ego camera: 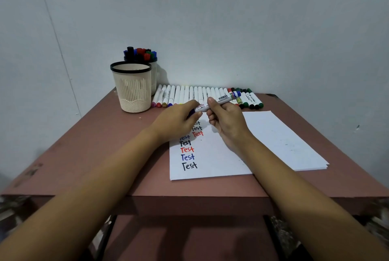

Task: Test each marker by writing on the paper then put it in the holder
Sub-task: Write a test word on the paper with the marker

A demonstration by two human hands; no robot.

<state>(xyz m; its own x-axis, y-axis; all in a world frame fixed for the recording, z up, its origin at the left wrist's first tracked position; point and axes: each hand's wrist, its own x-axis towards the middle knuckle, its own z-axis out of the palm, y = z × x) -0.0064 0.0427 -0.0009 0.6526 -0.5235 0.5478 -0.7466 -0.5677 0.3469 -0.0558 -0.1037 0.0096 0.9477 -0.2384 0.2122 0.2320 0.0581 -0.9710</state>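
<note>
Head view, marker (pixel 221 99) tilted, blue end up-right, right hand (pixel 228 123) gripping barrel, left hand (pixel 175 123) pinching lower end

Soft, even, rather dim indoor light, falling from above and a little to the left. Throws a faint shadow right of the rear cream plastic holder (pixel 154 77) onto the pale grey-blue wall (pixel 231 18), and a deeper band under the front edge of the reddish-brown wooden table (pixel 84 155). Renders the white paper stack (pixel 273 134) matt and evenly bright. Holds sharp focus at the centre: handwritten words and the barcode on the white marker (pixel 219 99) readable. Stretches and softens the bare forearms (pixel 84 197) toward the bottom corners; bows the table's side edges; blurs the clutter beneath them.
</note>
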